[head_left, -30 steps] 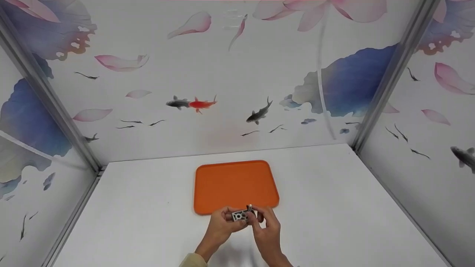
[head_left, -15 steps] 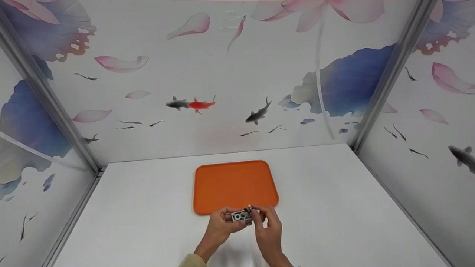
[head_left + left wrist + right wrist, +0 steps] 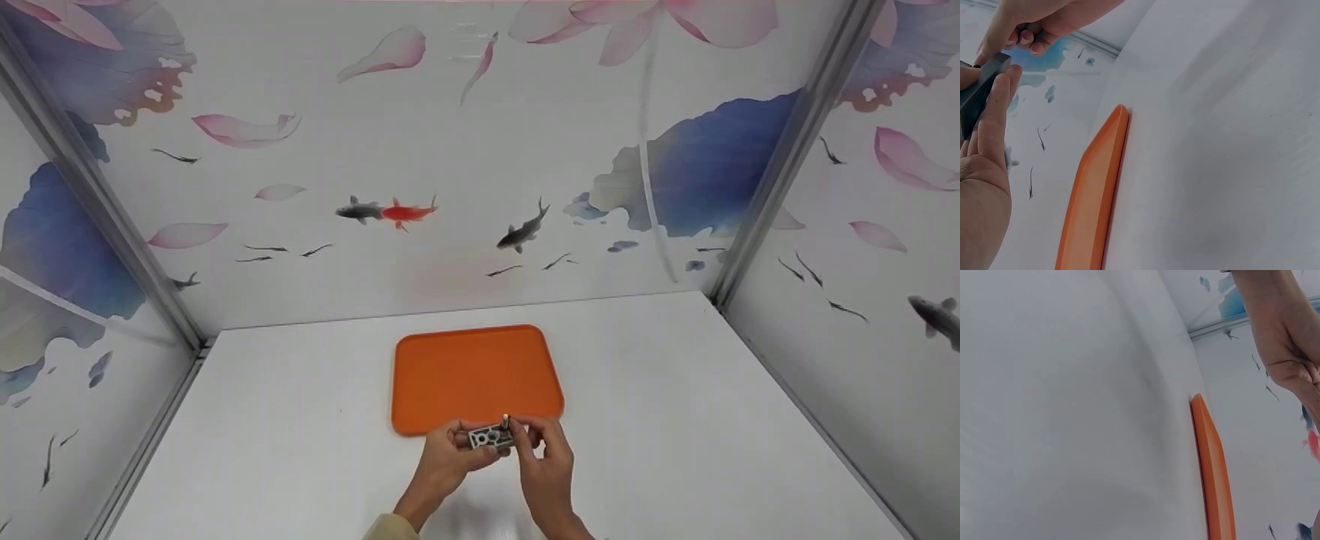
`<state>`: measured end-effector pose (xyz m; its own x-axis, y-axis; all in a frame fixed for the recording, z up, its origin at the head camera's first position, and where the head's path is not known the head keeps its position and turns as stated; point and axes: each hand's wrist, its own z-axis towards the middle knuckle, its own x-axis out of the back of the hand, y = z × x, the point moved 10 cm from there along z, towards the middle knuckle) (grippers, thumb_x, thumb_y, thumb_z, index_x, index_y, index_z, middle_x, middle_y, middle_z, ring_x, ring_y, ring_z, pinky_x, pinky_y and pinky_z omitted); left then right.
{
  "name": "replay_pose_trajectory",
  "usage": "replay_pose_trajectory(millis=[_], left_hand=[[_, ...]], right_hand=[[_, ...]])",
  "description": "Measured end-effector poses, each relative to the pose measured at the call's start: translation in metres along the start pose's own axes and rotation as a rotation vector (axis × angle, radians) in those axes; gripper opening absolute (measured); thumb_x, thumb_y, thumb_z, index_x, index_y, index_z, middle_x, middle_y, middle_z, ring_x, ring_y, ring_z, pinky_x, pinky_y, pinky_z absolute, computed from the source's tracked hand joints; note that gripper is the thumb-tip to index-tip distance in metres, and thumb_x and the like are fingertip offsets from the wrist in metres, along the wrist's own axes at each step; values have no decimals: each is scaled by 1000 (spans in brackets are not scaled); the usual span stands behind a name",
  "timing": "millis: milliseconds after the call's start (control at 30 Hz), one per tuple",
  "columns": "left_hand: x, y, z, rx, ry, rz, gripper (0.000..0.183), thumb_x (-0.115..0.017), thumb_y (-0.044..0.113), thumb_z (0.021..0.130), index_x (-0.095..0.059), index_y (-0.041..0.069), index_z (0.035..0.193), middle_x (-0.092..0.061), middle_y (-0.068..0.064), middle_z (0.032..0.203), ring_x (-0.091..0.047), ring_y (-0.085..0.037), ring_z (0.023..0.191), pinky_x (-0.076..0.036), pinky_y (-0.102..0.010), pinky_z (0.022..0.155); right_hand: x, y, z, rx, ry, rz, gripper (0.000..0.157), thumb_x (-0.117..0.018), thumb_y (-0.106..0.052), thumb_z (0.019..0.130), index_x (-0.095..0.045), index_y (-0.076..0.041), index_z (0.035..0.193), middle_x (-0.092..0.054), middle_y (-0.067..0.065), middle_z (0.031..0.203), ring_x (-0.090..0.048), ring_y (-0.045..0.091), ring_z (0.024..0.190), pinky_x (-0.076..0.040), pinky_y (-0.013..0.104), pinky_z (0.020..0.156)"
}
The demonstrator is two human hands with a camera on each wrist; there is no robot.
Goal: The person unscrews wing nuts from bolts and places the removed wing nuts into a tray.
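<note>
L grip [image 3: 448, 456], R grip [image 3: 546, 466] hold metal blk [image 3: 486, 437], part-hiding orange tray [image 3: 475, 379] on wht table [image 3: 675, 405].

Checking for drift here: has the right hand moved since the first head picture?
Yes, slightly to the right: in the head view the right hand now reaches a little farther past the near right corner of the tray.

Grey block [image 3: 487, 437]: partly covered by left hand [image 3: 448, 459] and right hand [image 3: 546, 463]; details too small to tell; cut off in left wrist view. Tray [image 3: 477, 379]: near edge partly hidden likewise.
</note>
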<state>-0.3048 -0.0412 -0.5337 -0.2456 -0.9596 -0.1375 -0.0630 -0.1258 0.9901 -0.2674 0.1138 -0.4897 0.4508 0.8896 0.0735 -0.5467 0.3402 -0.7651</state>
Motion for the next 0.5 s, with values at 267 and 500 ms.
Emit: replay_pose_trajectory(millis=[267, 500], left_hand=[[0, -1, 1, 6, -5, -27, 40, -75, -1, 81, -59, -10, 116, -75, -20, 107, -77, -26, 94, -65, -33, 85], [1, -1, 1, 0, 14, -5, 38, -75, -2, 80, -60, -9, 114, -75, -14, 103, -75, -19, 93, -65, -32, 84]], right_hand=[[2, -30, 3, 24, -45, 76, 18, -61, 10, 91, -71, 0, 103, -62, 10, 88, -46, 8, 74, -42, 20, 60], [-6, -11, -4, 4, -76, 51, 25, -69, 6, 87, -71, -6, 109, -53, 0, 83, -43, 8, 74, -41, 25, 60]])
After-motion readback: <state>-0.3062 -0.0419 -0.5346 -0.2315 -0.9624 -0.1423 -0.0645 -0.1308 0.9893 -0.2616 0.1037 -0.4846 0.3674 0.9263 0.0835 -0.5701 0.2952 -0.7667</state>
